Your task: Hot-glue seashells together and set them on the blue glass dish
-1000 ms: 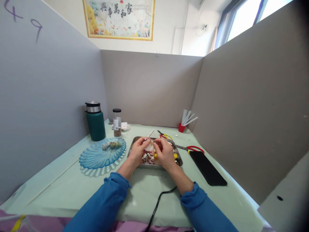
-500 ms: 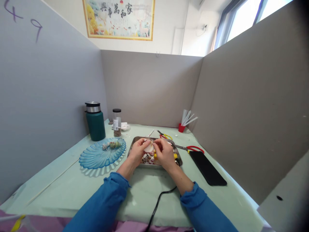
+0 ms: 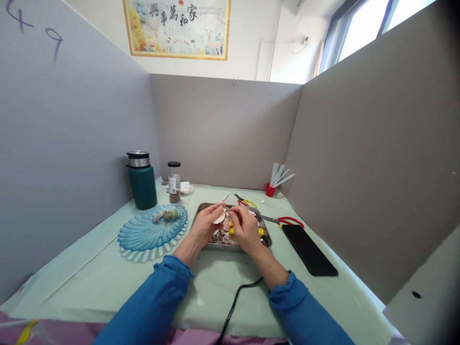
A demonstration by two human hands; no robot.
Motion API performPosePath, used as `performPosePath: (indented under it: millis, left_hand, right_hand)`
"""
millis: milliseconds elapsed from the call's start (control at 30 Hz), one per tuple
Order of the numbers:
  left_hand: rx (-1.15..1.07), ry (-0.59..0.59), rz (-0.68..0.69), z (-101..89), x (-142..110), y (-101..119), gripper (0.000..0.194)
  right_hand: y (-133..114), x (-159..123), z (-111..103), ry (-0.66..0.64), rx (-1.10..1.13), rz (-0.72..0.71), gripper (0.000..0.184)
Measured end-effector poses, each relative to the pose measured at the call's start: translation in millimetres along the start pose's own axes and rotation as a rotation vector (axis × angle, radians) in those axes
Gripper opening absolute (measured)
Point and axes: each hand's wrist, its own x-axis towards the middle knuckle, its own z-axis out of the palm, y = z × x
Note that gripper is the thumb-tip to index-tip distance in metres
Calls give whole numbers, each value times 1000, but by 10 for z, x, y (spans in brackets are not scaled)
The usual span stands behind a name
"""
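Observation:
Between the thumb and fingers of my left hand point(image 3: 204, 227) is a pale seashell point(image 3: 219, 218). Just right of it my right hand point(image 3: 245, 225) is closed in a pinch close to the shell; whatever its fingertips hold, if anything, is too small to make out. Both hands are over a metal tray point(image 3: 230, 247) filled with several shells point(image 3: 220, 235). A yellow tool point(image 3: 261, 232), partly hidden by my right hand, lies in the tray's right side, and a black cord point(image 3: 235, 299) runs from there toward the table's front edge.
Left of the tray stands a blue scalloped plate point(image 3: 136, 235) bearing a beaded piece point(image 3: 167, 216), with a green bottle point(image 3: 143, 187) and a clear jar point(image 3: 174, 184) behind. At the right are red-handled scissors point(image 3: 291, 221), a black phone point(image 3: 309, 250), small pliers point(image 3: 247, 202) and a red cup point(image 3: 270, 190) of white sticks.
The shell has turned in my left hand and is now seen at more of a slant. My fingertips have drawn slightly apart, uncovering more shells in the tray.

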Motion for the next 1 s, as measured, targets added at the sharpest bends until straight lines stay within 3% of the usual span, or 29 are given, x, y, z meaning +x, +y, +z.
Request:
performPosePath:
  millis: [100, 200, 267, 400, 533, 667, 800, 1000]
  left_hand:
    - [-21, -118, -30, 5, -21, 7, 43]
    - [-11, -193, -66, 2, -27, -7, 34]
    - [-13, -208, -90, -11, -19, -21, 30]
    - [-19, -213, -177, -37, -1, -19, 40]
    - [34, -189, -213, -15, -13, 4, 45]
    - [57, -48, -145, 4, 12, -21, 45]
    - [45, 75, -49, -16, 69, -57, 46]
    - [146, 83, 156, -23, 78, -86, 35]
  right_hand:
    - [-8, 16, -12, 8, 37, -45, 20]
    - [-10, 31, -20, -76, 86, -104, 27]
    - [-6, 39, -24, -122, 123, -135, 27]
    - [2, 51, -33, -157, 158, -138, 22]
    - [-5, 59, -40, -131, 189, -137, 15]
    - [9, 51, -35, -100, 225, -56, 11]
    - [69, 28, -4, -81, 277, 142, 13]
    - [110, 33, 23, -47, 250, 197, 16]
